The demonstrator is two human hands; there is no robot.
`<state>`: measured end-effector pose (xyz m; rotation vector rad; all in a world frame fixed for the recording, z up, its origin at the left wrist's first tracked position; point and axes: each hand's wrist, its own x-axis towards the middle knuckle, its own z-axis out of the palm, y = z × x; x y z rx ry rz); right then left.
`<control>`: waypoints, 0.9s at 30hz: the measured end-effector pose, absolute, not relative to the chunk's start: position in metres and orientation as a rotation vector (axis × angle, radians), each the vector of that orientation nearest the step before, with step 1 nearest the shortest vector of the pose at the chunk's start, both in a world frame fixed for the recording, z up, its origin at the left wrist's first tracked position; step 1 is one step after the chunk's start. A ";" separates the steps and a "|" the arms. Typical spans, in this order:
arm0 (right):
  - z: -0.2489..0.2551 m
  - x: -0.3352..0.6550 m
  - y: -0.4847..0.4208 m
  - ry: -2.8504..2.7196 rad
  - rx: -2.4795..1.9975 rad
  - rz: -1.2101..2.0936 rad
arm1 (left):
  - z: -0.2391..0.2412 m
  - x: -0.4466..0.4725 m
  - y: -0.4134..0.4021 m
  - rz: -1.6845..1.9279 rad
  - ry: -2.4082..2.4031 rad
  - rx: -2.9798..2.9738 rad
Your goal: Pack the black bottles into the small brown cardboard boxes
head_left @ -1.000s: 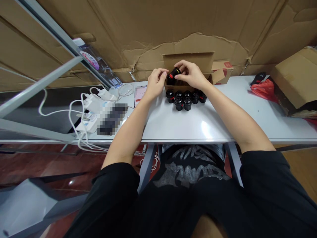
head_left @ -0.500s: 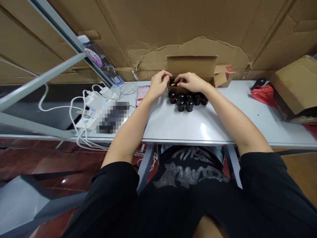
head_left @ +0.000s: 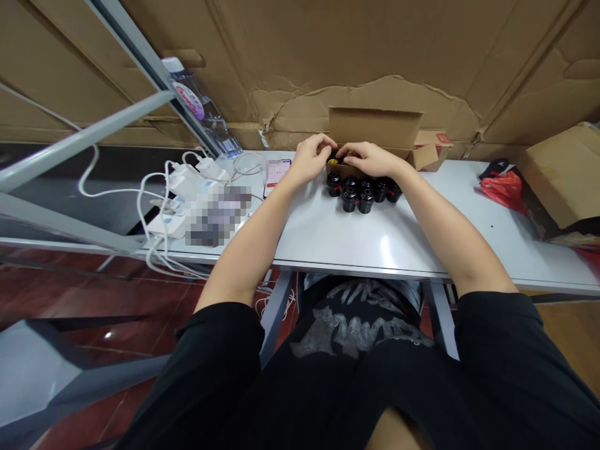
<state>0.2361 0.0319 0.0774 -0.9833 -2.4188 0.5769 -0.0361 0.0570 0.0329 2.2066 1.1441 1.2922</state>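
An open cardboard box (head_left: 375, 128) stands at the back of the white table, its lid flap raised. At its left end is my left hand (head_left: 312, 159), fingers curled and thumb close to the fingertips beside the box's edge; any grip there is hard to make out. My right hand (head_left: 372, 160) reaches over the front wall with bent fingers inside the box. Next to those fingertips a black part with a yellow ring (head_left: 333, 160) shows; what they pinch is hidden. Several black cylindrical parts (head_left: 349, 199) with red bits stand upright in front of the box.
To the left lie a phone (head_left: 277, 175), white charger cables (head_left: 165, 206) and a pixelated object (head_left: 218, 215). A water bottle (head_left: 206, 112) leans by the metal frame. A small box (head_left: 431, 150), red plastic bag (head_left: 504, 189) and larger carton (head_left: 569, 172) are to the right.
The view has shifted slightly, so the table's things appear a little farther right. Both hands stay at the box, with only small finger movement.
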 end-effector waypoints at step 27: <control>0.087 0.237 0.003 -2.216 -1.069 0.346 | 0.079 -0.063 0.004 0.650 1.094 2.660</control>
